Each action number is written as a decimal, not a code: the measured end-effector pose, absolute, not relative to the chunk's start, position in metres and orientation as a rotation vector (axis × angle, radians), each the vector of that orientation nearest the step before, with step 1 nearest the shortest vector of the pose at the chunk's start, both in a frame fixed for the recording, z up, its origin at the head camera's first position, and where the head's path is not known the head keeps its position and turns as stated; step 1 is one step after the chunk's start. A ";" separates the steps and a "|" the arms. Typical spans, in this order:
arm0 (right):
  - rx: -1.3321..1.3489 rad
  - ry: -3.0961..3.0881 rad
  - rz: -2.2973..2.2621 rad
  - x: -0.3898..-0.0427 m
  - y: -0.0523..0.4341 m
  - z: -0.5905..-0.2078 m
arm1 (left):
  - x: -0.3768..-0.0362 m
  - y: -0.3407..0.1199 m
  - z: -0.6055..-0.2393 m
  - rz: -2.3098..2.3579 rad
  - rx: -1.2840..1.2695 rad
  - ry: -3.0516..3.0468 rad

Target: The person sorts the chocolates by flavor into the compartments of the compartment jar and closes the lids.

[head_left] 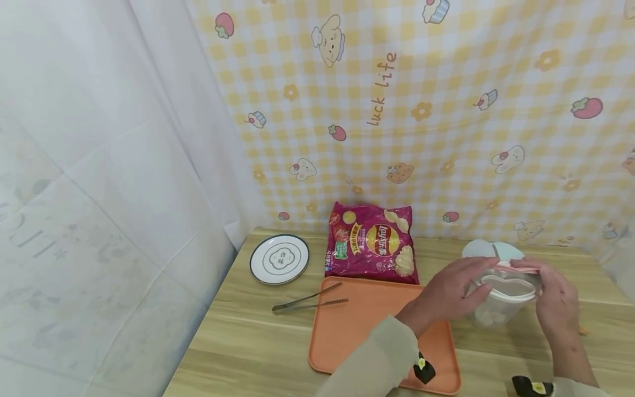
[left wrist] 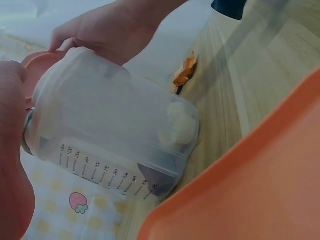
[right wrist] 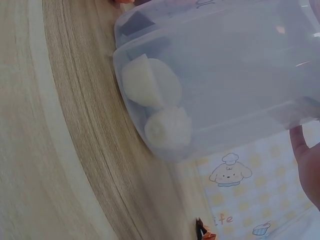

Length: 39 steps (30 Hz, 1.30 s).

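Observation:
A translucent storage container [head_left: 498, 303] with several lid sections stands at the right of the table, and pale round-edged pieces [right wrist: 150, 85] lie in its bottom. Its pink lid flap [head_left: 518, 269] is raised, so the white-rimmed mouth shows. My left hand [head_left: 453, 286] grips the near-left side of the top, thumb by the mouth. From the other side my right hand [head_left: 558, 298] holds the pink flap and the rim. Measuring marks run along the container wall in the left wrist view.
An orange tray [head_left: 364, 325] lies left of the container, with metal tongs [head_left: 310, 300] across its left edge. Behind it are a magenta chip bag [head_left: 372, 242] and a white plate [head_left: 280, 259]. A small orange wrapper [left wrist: 185, 72] lies beyond the container. A patterned curtain [head_left: 421, 138] hangs behind.

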State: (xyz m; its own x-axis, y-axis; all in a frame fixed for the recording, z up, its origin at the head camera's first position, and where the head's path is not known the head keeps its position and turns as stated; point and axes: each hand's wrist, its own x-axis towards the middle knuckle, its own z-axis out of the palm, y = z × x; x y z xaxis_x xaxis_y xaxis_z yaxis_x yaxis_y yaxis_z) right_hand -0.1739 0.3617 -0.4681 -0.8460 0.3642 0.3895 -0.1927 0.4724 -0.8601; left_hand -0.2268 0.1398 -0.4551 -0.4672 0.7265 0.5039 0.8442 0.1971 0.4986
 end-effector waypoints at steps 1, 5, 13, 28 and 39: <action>-0.140 -2.207 1.376 -0.173 0.362 -0.468 | -0.227 0.140 -0.457 -1.120 -1.525 -2.283; -0.120 -2.219 1.347 -0.172 0.362 -0.469 | -0.228 0.143 -0.464 -1.088 -1.515 -2.214; 0.069 -2.100 1.380 -0.171 0.357 -0.475 | -0.230 0.145 -0.471 -0.938 -1.525 -2.191; 0.075 -2.071 1.378 -0.170 0.360 -0.479 | -0.230 0.148 -0.475 -0.838 -1.530 -2.172; 0.565 -1.819 1.585 -0.177 0.369 -0.489 | -0.234 0.146 -0.480 -0.805 -1.494 -2.113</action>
State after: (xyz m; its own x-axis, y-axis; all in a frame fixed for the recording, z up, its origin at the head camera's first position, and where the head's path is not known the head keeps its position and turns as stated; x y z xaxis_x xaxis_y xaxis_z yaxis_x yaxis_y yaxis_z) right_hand -0.1772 0.3691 -0.4893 -0.6947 0.0948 0.7130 -0.6933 0.1760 -0.6988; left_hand -0.2338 0.1464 -0.4803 -0.3285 0.6963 0.6382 0.9444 0.2515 0.2117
